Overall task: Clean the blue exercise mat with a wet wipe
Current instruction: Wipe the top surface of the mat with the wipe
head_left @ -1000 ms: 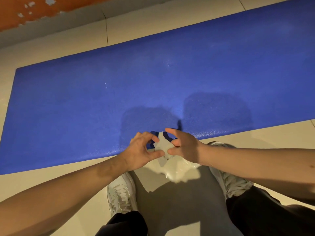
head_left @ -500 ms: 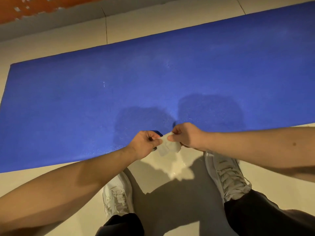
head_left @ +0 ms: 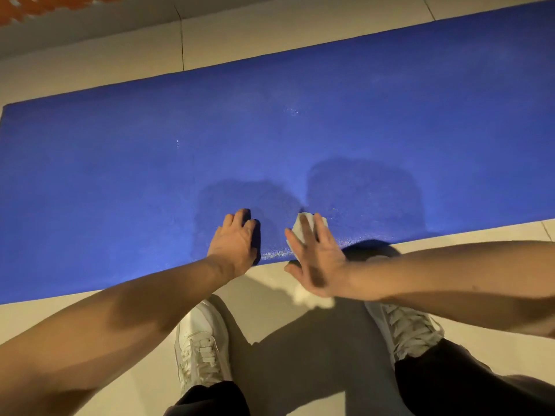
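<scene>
Half a second ago both hands pinched the wipe over the mat's near edge; they have since parted. The left hand [head_left: 234,243] rests on the mat [head_left: 120,190] just inside that edge, grip loose and empty. The wipe [head_left: 298,226] lies flat just inside the same edge, under the right hand [head_left: 315,259], grip wide, fingers spread and pressing. Wiping can probably begin. Two darker patches [head_left: 360,193] lie beyond the hands; pale tiled floor [head_left: 300,34] surrounds the mat.
</scene>
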The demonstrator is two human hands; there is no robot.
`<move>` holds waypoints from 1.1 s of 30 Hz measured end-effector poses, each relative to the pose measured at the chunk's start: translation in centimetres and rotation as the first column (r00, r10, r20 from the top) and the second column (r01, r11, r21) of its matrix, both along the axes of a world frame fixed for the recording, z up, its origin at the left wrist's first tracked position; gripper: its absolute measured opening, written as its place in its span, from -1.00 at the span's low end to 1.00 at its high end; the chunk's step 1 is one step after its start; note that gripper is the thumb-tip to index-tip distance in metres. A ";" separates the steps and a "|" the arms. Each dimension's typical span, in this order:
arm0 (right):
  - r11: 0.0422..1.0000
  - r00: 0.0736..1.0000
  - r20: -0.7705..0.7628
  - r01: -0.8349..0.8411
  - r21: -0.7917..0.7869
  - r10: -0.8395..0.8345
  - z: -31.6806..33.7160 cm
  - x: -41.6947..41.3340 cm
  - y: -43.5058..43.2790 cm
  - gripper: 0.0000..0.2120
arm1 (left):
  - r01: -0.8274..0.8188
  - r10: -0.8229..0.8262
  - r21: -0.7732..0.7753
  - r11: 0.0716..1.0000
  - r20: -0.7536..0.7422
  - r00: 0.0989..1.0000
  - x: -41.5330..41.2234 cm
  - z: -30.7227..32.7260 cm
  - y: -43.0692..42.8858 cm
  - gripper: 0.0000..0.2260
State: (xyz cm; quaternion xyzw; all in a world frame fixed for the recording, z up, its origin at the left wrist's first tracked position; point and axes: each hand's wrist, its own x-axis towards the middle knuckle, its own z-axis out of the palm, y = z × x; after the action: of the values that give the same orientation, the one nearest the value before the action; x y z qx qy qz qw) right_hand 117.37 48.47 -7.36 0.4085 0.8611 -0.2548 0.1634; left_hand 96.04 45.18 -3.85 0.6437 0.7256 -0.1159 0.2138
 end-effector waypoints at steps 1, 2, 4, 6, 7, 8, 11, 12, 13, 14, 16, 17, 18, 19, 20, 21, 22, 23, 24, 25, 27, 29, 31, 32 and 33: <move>0.999 1.000 0.016 0.008 -0.048 -0.007 -0.1 -0.3 -0.4 -0.28 | -0.006 0.006 -0.006 1.000 -0.023 1.000 -0.2 -0.1 -0.1 -0.38; 0.998 1.000 0.024 0.006 -0.061 -0.005 -0.5 -0.7 -0.6 -0.28 | -0.012 0.011 -0.016 1.000 -0.043 0.999 -0.4 -0.3 -0.1 -0.34; 0.997 0.998 0.052 -0.047 0.055 0.044 -1.4 -2.0 -1.1 -0.27 | -0.030 0.027 -0.040 0.999 -0.063 0.998 -0.7 -0.5 -0.1 -0.27; 0.968 0.985 0.090 -0.162 0.191 0.148 -2.3 -3.1 -1.5 -0.24 | -0.051 0.047 -0.061 0.997 -0.062 0.997 -1.0 -0.8 -0.1 -0.23; 0.951 0.975 0.085 -0.218 0.221 0.204 -2.6 -3.4 -1.6 -0.24 | -0.062 0.058 -0.066 0.996 -0.061 0.996 -1.1 -0.9 -0.2 -0.22; 0.930 0.962 0.071 -0.273 0.244 0.264 -2.9 -3.5 -1.7 -0.24 | -0.074 0.070 -0.069 0.995 -0.060 0.996 -1.2 -1.0 -0.3 -0.21; 0.885 0.933 0.073 -0.358 0.298 0.353 -2.6 -3.3 -1.0 -0.26 | -0.110 0.106 -0.085 0.990 -0.059 0.993 -1.3 -1.1 -0.5 -0.22; 0.878 0.928 0.082 -0.372 0.301 0.365 -2.9 -3.1 -0.7 -0.27 | -0.118 0.113 -0.089 0.989 -0.055 0.992 -1.3 -1.1 -0.5 -0.22; 0.882 0.928 0.087 -0.372 0.289 0.363 -3.0 -2.9 -0.4 -0.26 | -0.124 0.119 -0.092 0.988 -0.050 0.992 -1.3 -1.1 -0.4 -0.22; 0.894 0.933 0.077 -0.358 0.269 0.351 -3.1 -2.6 0.0 -0.22 | -0.126 0.121 -0.097 0.987 -0.047 0.991 -1.3 -1.1 -0.4 -0.22; 0.920 0.942 0.017 -0.330 0.210 0.334 -2.7 -1.8 0.6 -0.13 | -0.124 0.119 -0.116 0.986 -0.046 0.992 -1.4 -1.0 -0.5 -0.21; 0.931 0.947 -0.018 -0.312 0.191 0.321 -2.4 -0.9 0.8 -0.12 | -0.120 0.115 -0.127 0.985 -0.045 0.992 -1.4 -1.0 -0.5 -0.21; 0.937 0.951 -0.025 -0.298 0.185 0.307 -2.3 0.3 1.1 -0.11 | -0.118 0.114 -0.132 0.984 -0.044 0.993 -1.4 -1.1 -0.6 -0.21; 0.944 0.962 -0.017 -0.264 0.198 0.273 -2.1 1.6 1.6 -0.11 | -0.119 0.114 -0.133 0.984 -0.045 0.992 -1.4 -1.0 -0.5 -0.21; 0.954 0.976 -0.007 -0.210 0.215 0.216 -2.1 3.0 2.2 -0.12 | -0.123 0.118 -0.133 0.983 -0.045 0.992 -1.5 -1.0 -0.4 -0.22; 0.964 0.990 0.004 -0.138 0.228 0.141 -2.2 4.5 2.8 -0.14 | -0.127 0.123 -0.135 0.983 -0.045 0.991 -1.5 -0.8 -0.4 -0.23; 0.968 0.998 0.021 -0.069 0.240 0.066 -2.4 5.9 3.3 -0.15 | -0.129 0.124 -0.141 0.981 -0.044 0.991 -1.6 -0.8 -0.4 -0.23; 0.970 0.998 0.060 -0.015 0.242 0.000 -2.3 6.7 3.6 -0.15 | -0.134 0.129 -0.146 0.980 -0.045 0.991 -1.7 -0.8 -0.4 -0.24; 0.968 0.995 0.087 0.029 0.249 -0.052 -2.5 7.1 3.7 -0.14 | -0.141 0.136 -0.149 0.979 -0.047 0.990 -1.9 -0.8 -0.6 -0.24; 0.968 0.991 0.094 0.072 0.242 -0.097 -2.5 6.8 3.6 -0.13 | -0.148 0.141 -0.152 0.977 -0.052 0.989 -2.0 -0.8 -0.7 -0.24; 0.964 0.988 0.048 0.131 0.230 -0.145 -2.1 4.9 2.7 -0.13 | -0.152 0.144 -0.152 0.977 -0.061 0.988 -2.3 -0.8 -0.8 -0.24; 0.976 0.996 -0.059 0.078 0.201 -0.067 -2.2 2.2 1.2 -0.11 | -0.150 0.142 -0.145 0.978 -0.063 0.988 -2.4 -0.8 -0.9 -0.23; 0.967 0.987 -0.053 -0.137 0.213 0.151 -2.8 -0.5 -0.9 -0.13 | -0.145 0.137 -0.140 0.979 -0.064 0.988 -2.4 -0.8 -0.8 -0.23; 0.945 0.969 -0.022 -0.234 0.226 0.246 -2.8 -1.7 -1.7 -0.16 | -0.144 0.136 -0.137 0.980 -0.064 0.989 -2.5 -0.8 -0.8 -0.22; 0.925 0.955 0.008 -0.290 0.246 0.298 -2.5 -2.6 -2.2 -0.19 | -0.145 0.137 -0.134 0.980 -0.063 0.988 -2.6 -0.9 -0.7 -0.22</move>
State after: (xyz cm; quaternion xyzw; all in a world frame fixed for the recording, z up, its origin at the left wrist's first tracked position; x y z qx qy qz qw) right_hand 114.75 46.31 -9.90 0.2879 0.9397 -0.1253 0.1352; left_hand 93.48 44.47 -4.72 0.5709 0.7651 -0.1677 0.2460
